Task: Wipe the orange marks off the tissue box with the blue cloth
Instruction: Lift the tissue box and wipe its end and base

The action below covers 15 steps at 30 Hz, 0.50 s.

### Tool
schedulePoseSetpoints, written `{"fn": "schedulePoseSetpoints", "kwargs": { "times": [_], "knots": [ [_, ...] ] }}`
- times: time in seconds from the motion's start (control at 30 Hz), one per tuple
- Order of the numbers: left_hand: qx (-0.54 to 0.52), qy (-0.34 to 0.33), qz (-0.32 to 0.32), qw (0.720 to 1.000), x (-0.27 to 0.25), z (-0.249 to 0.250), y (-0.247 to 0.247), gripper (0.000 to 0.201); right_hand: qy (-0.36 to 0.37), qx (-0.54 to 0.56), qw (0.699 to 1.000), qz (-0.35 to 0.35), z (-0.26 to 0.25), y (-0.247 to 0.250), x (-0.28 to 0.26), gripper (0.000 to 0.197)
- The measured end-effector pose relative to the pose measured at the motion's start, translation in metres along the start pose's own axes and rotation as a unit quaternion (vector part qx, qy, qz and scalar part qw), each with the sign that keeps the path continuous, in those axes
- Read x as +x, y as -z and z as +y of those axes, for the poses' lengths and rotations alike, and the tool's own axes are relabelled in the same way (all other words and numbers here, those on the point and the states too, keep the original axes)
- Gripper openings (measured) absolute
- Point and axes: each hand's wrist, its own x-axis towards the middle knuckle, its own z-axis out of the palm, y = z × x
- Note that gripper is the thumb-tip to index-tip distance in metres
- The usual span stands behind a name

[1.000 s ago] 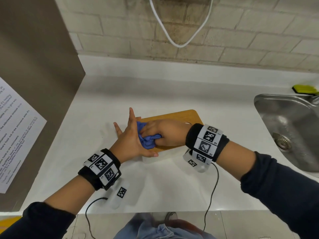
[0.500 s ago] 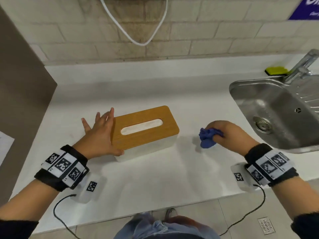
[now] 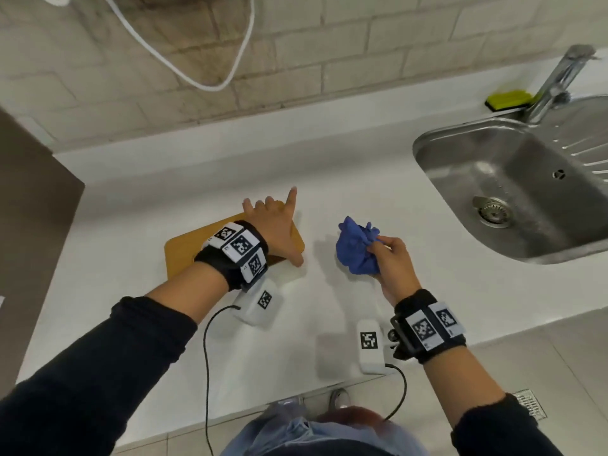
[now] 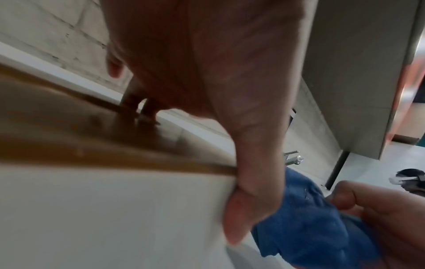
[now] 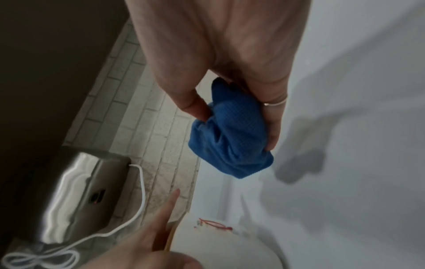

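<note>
The tissue box point(image 3: 184, 255), white with a wooden lid, lies on the white counter point(image 3: 131, 225). My left hand point(image 3: 273, 222) reaches over its right end and grips it: the thumb point(image 4: 243, 218) presses the white side while fingers rest on the lid's far edge and the index finger points away. Orange scribbles point(image 5: 214, 224) show on the box's white end face. Just right of the box and above the counter, my right hand point(image 3: 385, 255) holds the bunched blue cloth point(image 3: 357, 248), which also shows as the blue cloth point(image 5: 230, 142) between thumb and fingers.
A steel sink point(image 3: 493, 153) with a tap point(image 3: 559, 80) and a green sponge point(image 3: 508, 98) fills the right. A brown panel point(image 3: 33, 225) bounds the left. A white cable point(image 3: 197, 77) hangs on the brick wall. The counter's front edge is near my body.
The right hand lifted the cloth off the box and drew it to the right. The left hand moved from the box's left end across to its right end.
</note>
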Motion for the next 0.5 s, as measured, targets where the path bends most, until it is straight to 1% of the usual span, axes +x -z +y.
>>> {"fn": "schedulePoseSetpoints", "kwargs": {
  "times": [0.07, 0.13, 0.2, 0.23, 0.27, 0.3, 0.37, 0.43, 0.5],
  "knots": [
    [-0.012, -0.027, 0.006, 1.000, -0.009, -0.006, 0.005, 0.140, -0.006, 0.028, 1.000, -0.009, -0.004, -0.004, -0.004, 0.069],
    [-0.057, -0.073, 0.047, 0.995, -0.025, -0.018, 0.011, 0.139, -0.002, 0.055, 0.998, -0.012, -0.014, -0.008, -0.008, 0.048],
    [-0.136, -0.120, 0.084, 0.980, -0.048, -0.035, 0.021, 0.140, 0.030, 0.072, 0.996, -0.037, -0.029, -0.012, -0.011, 0.032],
    [-0.181, -0.135, 0.085, 0.971, -0.060, -0.047, 0.027, 0.142, 0.060, 0.076, 0.994, -0.056, -0.040, -0.017, -0.014, 0.028],
    [-0.220, -0.152, 0.070, 0.961, -0.068, -0.055, 0.032, 0.144, 0.092, 0.080, 0.990, -0.070, -0.050, -0.018, -0.018, 0.027],
    [-0.251, -0.165, 0.052, 0.952, -0.077, -0.067, 0.035, 0.144, 0.120, 0.084, 0.985, -0.091, -0.062, -0.024, -0.021, 0.030],
    [-0.281, -0.186, 0.018, 0.942, -0.087, -0.090, 0.035, 0.146, 0.157, 0.074, 0.975, -0.142, -0.083, -0.039, -0.028, 0.041],
    [-0.287, -0.192, -0.004, 0.939, -0.093, -0.111, 0.034, 0.149, 0.173, 0.033, 0.964, -0.197, -0.099, -0.061, -0.033, 0.039],
    [-0.294, -0.195, -0.027, 0.935, -0.098, -0.127, 0.033, 0.149, 0.156, -0.007, 0.958, -0.240, -0.105, -0.084, -0.035, 0.034]
  ]
}}
